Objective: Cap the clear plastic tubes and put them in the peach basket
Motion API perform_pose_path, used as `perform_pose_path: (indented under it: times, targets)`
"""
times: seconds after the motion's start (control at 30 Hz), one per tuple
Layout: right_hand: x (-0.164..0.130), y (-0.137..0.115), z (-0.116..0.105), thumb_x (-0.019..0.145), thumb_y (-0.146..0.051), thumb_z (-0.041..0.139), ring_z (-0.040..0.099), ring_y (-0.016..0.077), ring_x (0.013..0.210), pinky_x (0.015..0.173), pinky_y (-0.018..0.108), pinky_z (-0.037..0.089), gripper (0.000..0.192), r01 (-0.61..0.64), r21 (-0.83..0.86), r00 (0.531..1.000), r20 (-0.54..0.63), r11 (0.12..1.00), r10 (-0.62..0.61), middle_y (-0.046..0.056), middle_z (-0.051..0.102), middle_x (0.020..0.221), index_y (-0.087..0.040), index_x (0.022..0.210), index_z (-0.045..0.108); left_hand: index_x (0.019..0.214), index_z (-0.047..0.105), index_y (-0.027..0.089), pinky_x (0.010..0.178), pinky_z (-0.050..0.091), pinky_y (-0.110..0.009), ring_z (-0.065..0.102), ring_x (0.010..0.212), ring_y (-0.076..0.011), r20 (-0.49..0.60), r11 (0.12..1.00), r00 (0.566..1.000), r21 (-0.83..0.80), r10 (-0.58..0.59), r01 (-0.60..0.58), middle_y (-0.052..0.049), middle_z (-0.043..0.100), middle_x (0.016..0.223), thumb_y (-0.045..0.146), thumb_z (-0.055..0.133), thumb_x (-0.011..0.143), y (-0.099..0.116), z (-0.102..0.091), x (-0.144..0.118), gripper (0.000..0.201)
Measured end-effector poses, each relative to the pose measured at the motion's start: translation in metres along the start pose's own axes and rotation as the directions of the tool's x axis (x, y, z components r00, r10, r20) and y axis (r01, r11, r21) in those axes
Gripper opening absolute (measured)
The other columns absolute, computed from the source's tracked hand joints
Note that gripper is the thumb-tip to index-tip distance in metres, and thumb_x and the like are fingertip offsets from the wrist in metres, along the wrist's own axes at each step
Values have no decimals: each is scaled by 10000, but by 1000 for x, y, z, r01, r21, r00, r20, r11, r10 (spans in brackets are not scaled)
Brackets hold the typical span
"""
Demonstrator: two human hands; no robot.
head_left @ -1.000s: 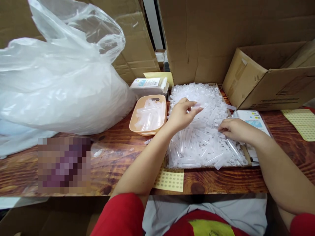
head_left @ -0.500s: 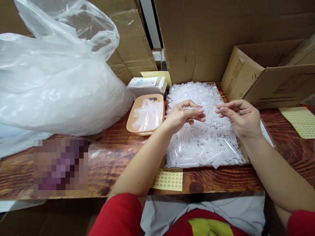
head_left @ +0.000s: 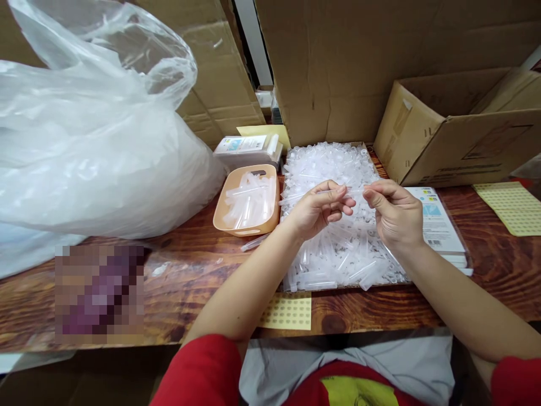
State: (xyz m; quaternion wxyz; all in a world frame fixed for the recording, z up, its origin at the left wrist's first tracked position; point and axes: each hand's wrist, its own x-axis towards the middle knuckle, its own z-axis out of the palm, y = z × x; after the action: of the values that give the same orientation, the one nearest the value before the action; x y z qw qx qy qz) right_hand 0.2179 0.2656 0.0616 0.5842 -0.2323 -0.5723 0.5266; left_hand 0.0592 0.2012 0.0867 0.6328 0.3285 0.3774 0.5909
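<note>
My left hand (head_left: 324, 207) pinches a slim clear plastic tube (head_left: 354, 193) between thumb and fingers, above a tray heaped with small clear plastic parts. Thumb and fingertips of my right hand (head_left: 391, 211) are pressed together close to the tube's right end. What they grip there is too small and see-through to make out. Beneath both hands, the shallow cardboard tray (head_left: 344, 290) holds the heap of translucent tubes and little caps (head_left: 325, 163). Left of it stands an orange plastic basket (head_left: 224, 225) with several clear tubes (head_left: 251, 200) inside.
A large bulging white plastic bag (head_left: 97, 152) fills the left side. An open cardboard box (head_left: 460, 144) stands at the back right. Yellow sticker sheets (head_left: 291, 311) lie by the front edge and far right. Printed packs (head_left: 442, 225) lie right of the tray. A pixelated patch hides something front left.
My right hand has moved left, closing the gap to my left hand, and its fingertips now meet the tube's end. The printed packs beside the tray have come into clearer view.
</note>
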Motion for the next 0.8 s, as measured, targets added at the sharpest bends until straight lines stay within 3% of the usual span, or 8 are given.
perform_pose_path:
  times: [0.17, 0.3, 0.4, 0.5, 0.6, 0.67, 0.73, 0.8]
  targets:
    - [1, 1, 4, 625, -527, 1001, 537, 129, 628, 608, 299, 456, 361, -114, 88, 993, 23, 989, 113, -9, 699, 758, -268, 759, 789, 785, 515, 176, 495, 304, -164, 686, 629, -95, 2, 1000, 1000, -17, 3, -3, -24, 725, 729, 238, 764, 847, -1, 1, -1, 264]
    - [-1, 0, 11, 549, -510, 1043, 579, 117, 675, 671, 278, 508, 421, -123, 211, 992, 21, 970, 121, -22, 686, 742, -251, 694, 744, 774, 509, 171, 498, 320, -159, 707, 637, -103, 26, 999, 999, -40, 33, -32, -37, 743, 743, 257, 793, 840, -2, 4, -3, 304]
    - [-1, -4, 12, 581, -490, 1038, 622, 127, 710, 690, 284, 543, 442, -146, 248, 988, 84, 958, 129, -21, 689, 775, -237, 679, 689, 778, 514, 171, 495, 332, -163, 720, 646, -122, 43, 997, 996, -27, 78, -77, -48, 750, 747, 323, 853, 800, -1, 6, -6, 372]
    - [6, -9, 7, 622, -501, 1023, 630, 133, 707, 671, 287, 545, 463, -192, 195, 972, 173, 962, 159, -17, 687, 783, -228, 690, 655, 781, 517, 173, 493, 335, -169, 721, 638, -135, 38, 993, 992, -11, 121, -121, -53, 751, 739, 367, 895, 754, -1, 7, -8, 426]
    - [26, -12, -10, 628, -577, 998, 635, 153, 712, 685, 305, 544, 478, -190, -19, 929, 319, 982, 186, 2, 688, 759, -223, 720, 691, 781, 526, 171, 491, 326, -169, 707, 621, -133, -18, 992, 992, 43, 121, -120, -63, 745, 732, 361, 911, 731, 0, 6, -6, 432]
    - [44, -13, -25, 682, -597, 953, 649, 177, 733, 695, 324, 542, 448, -99, -228, 879, 435, 969, 193, 26, 710, 787, -221, 812, 748, 772, 529, 168, 481, 300, -164, 652, 571, -99, -96, 990, 988, 92, 120, -111, -48, 720, 711, 338, 901, 752, 3, 4, -3, 410]
    - [60, -10, -39, 795, -516, 874, 677, 211, 805, 748, 356, 550, 335, 117, -419, 807, 569, 900, 160, 53, 736, 864, -217, 911, 777, 768, 526, 168, 467, 256, -157, 538, 502, -51, -180, 986, 974, 120, 134, -114, -5, 656, 667, 313, 864, 810, 9, 1, -1, 370]
    - [68, -5, -45, 856, -328, 792, 694, 250, 914, 841, 399, 554, 154, 399, -521, 675, 723, 755, 142, 75, 744, 949, -213, 958, 781, 762, 516, 172, 455, 213, -152, 399, 459, -25, -232, 986, 961, 107, 153, -132, 46, 541, 608, 287, 817, 865, 15, -2, 0, 338]
